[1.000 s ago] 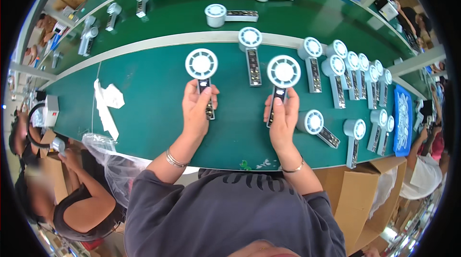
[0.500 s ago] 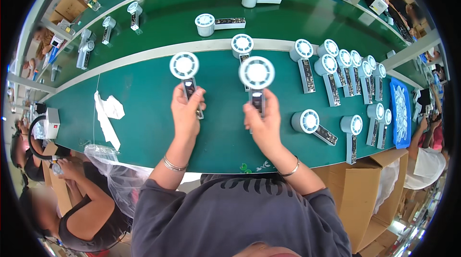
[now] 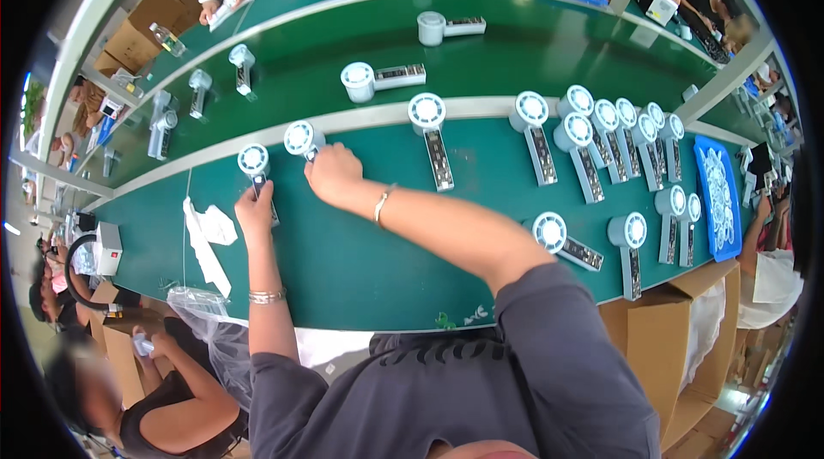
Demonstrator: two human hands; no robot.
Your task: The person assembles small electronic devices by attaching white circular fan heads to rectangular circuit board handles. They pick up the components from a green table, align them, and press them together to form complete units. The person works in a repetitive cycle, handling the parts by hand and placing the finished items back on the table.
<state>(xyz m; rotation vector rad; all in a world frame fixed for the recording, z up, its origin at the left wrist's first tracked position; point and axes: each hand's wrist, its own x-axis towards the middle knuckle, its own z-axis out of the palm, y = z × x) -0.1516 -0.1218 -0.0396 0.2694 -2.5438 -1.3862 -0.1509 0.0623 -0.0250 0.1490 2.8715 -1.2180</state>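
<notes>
My left hand (image 3: 254, 208) is closed round the handle of a handheld fan (image 3: 253, 159), its round pale head pointing away from me, at the left of the green table. Just right of it, my right hand (image 3: 335, 172) reaches across, closed on the handle of a second handheld fan (image 3: 302, 138) near the table's far edge. My fingers hide most of both handles. A third fan (image 3: 435, 146) lies apart to the right, its handle open to show a circuit board. Left of my left forearm lies a crumpled white cloth or paper (image 3: 206, 240).
Several similar fans (image 3: 584, 141) stand grouped at the right, beside a blue tray (image 3: 730, 236) of clear parts. Beyond a pale rail, a green belt (image 3: 283, 86) carries more fans. Cardboard boxes (image 3: 657, 330) stand near right. A co-worker (image 3: 172, 390) sits at near left.
Both hands have moved left with their fans, my right arm now stretching across the table. The two fans have come down near the table's far left. The view has shifted slightly.
</notes>
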